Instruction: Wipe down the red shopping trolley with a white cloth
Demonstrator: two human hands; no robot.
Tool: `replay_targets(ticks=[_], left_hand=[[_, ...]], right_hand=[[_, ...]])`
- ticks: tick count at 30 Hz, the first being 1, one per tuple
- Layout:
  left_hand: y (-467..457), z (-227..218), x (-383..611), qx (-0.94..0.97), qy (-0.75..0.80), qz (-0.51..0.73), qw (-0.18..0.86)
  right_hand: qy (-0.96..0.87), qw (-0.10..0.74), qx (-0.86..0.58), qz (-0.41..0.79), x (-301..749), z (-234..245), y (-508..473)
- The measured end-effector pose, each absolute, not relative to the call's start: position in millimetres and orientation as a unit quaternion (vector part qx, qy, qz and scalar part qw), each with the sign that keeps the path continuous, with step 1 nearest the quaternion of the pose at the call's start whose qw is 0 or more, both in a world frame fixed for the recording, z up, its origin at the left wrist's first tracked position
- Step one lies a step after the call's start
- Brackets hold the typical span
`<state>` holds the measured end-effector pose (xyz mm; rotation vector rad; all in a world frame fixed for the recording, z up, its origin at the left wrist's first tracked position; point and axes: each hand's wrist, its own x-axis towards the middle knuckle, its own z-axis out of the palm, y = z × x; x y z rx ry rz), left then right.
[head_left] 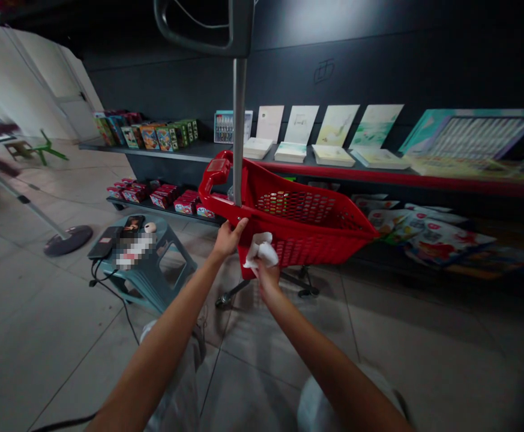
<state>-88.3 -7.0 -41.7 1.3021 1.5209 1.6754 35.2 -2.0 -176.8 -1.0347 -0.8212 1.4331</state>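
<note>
Nearby, at nine o'clock, a teal stool (162,252) bears phones; books (291,151) line shelves at twelve. Left hand (228,237) grips the red basket (298,225) rim; right hand (266,273) pinches a white cloth (260,252) against its front wall.

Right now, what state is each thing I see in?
Red basket: standing on its wheeled frame.
Left hand: gripping the red basket's rim.
Right hand: closed on the white cloth.
White cloth: crumpled, pressed against the basket's side.
Phones: lying flat on the stool.
Books: stacked flat on the shelf.
</note>
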Motion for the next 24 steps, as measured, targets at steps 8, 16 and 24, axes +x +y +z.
replay_targets(ticks=[8, 16, 24], left_hand=[[-6.6, -43.1, -89.3, 0.470, 0.545, 0.631, 0.291], [-10.7, -51.8, -87.0, 0.437, 0.510, 0.646, 0.362], [-17.5, -51.7, -107.0, 0.447, 0.508, 0.635, 0.372]], right_hand=[[-0.429, 0.577, -0.417, 0.556, 46.5, -111.5, -13.0], [-0.809, 0.472, -0.318, 0.144, 67.7, -90.0, -7.1], [-0.941, 0.219, -0.259, 0.005, 66.8, -180.9, -10.0]])
